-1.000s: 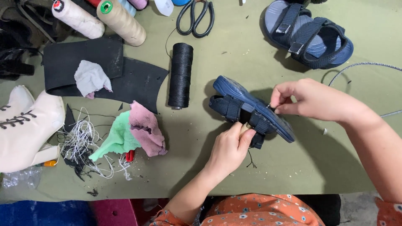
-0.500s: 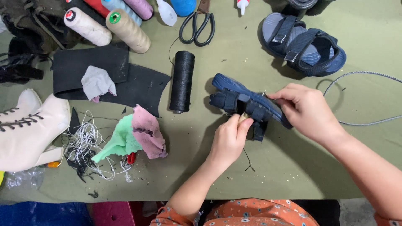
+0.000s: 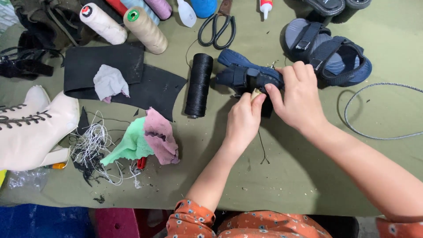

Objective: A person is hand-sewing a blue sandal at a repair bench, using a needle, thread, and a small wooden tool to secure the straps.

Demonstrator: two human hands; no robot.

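A small dark blue sandal lies on the olive table, tilted with its straps up. My right hand grips the sandal's near end and strap. My left hand pinches a small pale-handled tool pressed against the sandal's strap. A thin black thread trails from the sandal toward me. A black thread spool lies just left of the sandal.
A matching blue sandal sits at the back right. Black scissors, thread cones, a glue bottle, black leather pieces, cloth scraps, a white laced boot and a grey cord lie around.
Both hands and the sandal have shifted; my right hand moved from the sandal's far end onto its strap, close against my left hand. The view has shifted as well.
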